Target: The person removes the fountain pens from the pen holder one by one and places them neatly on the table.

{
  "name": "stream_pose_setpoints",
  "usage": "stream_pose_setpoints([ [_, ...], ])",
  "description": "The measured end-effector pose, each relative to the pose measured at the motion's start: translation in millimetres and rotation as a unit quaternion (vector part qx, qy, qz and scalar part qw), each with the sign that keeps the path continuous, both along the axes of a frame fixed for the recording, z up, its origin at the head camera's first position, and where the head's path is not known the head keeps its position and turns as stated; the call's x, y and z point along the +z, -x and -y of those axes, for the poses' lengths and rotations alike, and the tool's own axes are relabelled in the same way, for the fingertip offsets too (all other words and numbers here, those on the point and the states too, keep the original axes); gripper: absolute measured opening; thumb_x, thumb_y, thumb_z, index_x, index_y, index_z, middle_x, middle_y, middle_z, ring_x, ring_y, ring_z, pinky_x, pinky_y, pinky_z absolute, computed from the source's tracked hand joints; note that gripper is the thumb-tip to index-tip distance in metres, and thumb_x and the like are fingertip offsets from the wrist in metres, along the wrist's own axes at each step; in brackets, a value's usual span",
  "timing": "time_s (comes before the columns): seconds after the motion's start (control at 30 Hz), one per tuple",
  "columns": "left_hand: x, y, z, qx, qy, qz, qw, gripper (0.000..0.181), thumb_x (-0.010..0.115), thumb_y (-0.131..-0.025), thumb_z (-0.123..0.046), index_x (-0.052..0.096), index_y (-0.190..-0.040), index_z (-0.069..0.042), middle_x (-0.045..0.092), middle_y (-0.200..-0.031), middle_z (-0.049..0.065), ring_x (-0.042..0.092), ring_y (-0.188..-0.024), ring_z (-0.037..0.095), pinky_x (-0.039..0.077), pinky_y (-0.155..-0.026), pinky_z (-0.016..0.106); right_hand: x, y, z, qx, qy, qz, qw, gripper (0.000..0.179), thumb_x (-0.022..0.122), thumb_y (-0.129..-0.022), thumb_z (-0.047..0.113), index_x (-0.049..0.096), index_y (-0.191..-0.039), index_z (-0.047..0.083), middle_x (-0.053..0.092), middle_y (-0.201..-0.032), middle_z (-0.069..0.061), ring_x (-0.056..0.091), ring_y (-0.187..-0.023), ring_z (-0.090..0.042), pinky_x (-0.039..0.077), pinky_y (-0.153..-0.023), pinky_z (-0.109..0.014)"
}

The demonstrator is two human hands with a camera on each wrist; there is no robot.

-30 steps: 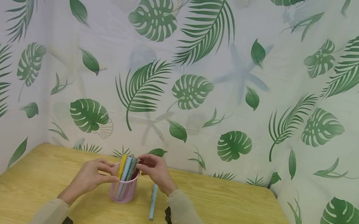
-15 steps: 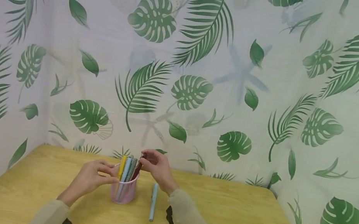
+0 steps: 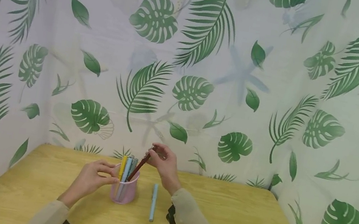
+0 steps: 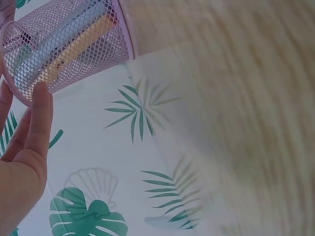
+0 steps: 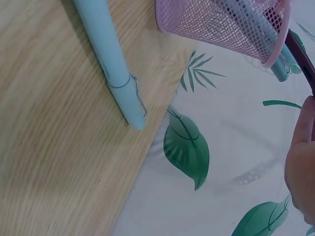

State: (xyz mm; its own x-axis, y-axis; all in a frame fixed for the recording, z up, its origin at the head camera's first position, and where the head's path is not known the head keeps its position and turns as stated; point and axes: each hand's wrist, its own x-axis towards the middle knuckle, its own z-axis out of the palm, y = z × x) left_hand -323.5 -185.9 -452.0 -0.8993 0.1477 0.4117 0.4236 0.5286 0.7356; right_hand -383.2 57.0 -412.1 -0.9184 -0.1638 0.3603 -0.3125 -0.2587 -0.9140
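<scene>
A pink mesh pen holder (image 3: pixel 129 193) stands upright on the table, with several pens in it. My left hand (image 3: pixel 92 177) grips its rim from the left, thumb at the front and fingers toward the back; in the left wrist view fingertips (image 4: pixel 40 91) meet the rim. Between right thumb and fingers, my right hand (image 3: pixel 165 164) pinches a dark red pen (image 3: pixel 138 169) by its upper end. That pen leans to the right, its lower end still inside the holder. A yellow pen (image 3: pixel 123 166), a light blue pen (image 3: pixel 127 168) and a grey-green pen (image 3: pixel 134 163) stay in the holder.
Right of the holder a light blue pen (image 3: pixel 153 204) with a metal clip lies on the wooden table (image 3: pixel 220 212). White sheeting (image 3: pixel 192 141) printed with green leaves rises behind the table and along both sides.
My right hand has moved up and to the right, drawing the dark red pen partly out of the holder and tilting it. My left hand has kept its place at the rim.
</scene>
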Motion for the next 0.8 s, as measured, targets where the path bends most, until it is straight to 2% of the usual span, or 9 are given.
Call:
stream_pose_setpoints([
  [0.17,-1.2,-1.0,-2.1,0.004,-0.012,0.022,0.9997,0.016,0.084,-0.075,-0.030,0.074,-0.076,-0.018,0.067,-0.125,0.013,0.062,-0.116,0.038,0.060,-0.078,0.030,0.6,-0.7,-4,0.002,0.011,0.012,0.9999,0.028,0.065,-0.092,0.001,0.061,-0.120,-0.002,0.065,-0.100,-0.006,0.069,-0.090,-0.018,0.059,-0.082,-0.043],
  [0.33,-1.0,-0.8,-4.5,0.016,-0.012,0.031,0.9993,0.016,0.083,-0.076,-0.031,0.074,-0.077,-0.019,0.066,-0.128,0.012,0.060,-0.119,0.038,0.060,-0.080,0.032,1.6,-1.1,-12,-0.010,0.011,0.010,0.9998,0.029,0.065,-0.092,0.002,0.060,-0.120,-0.004,0.065,-0.101,-0.008,0.068,-0.096,-0.028,0.059,-0.081,-0.043],
  [0.57,-0.7,-2.9,-6.2,0.015,-0.017,0.040,0.9989,0.014,0.083,-0.077,-0.027,0.073,-0.075,-0.018,0.062,-0.134,0.015,0.059,-0.121,0.040,0.059,-0.082,0.035,2.7,0.7,-23,-0.027,0.045,0.019,0.9984,0.028,0.065,-0.093,0.001,0.060,-0.120,-0.005,0.064,-0.100,-0.009,0.069,-0.090,-0.021,0.060,-0.080,-0.043],
  [0.8,1.9,-2.5,-5.4,0.023,0.005,0.034,0.9991,0.014,0.082,-0.078,-0.030,0.072,-0.074,-0.020,0.063,-0.132,0.012,0.059,-0.122,0.040,0.047,-0.100,0.057,1.2,5.0,-34,-0.041,0.059,0.023,0.9972,0.030,0.066,-0.092,0.002,0.060,-0.121,-0.004,0.064,-0.099,-0.007,0.068,-0.092,-0.022,0.060,-0.081,-0.044],
])
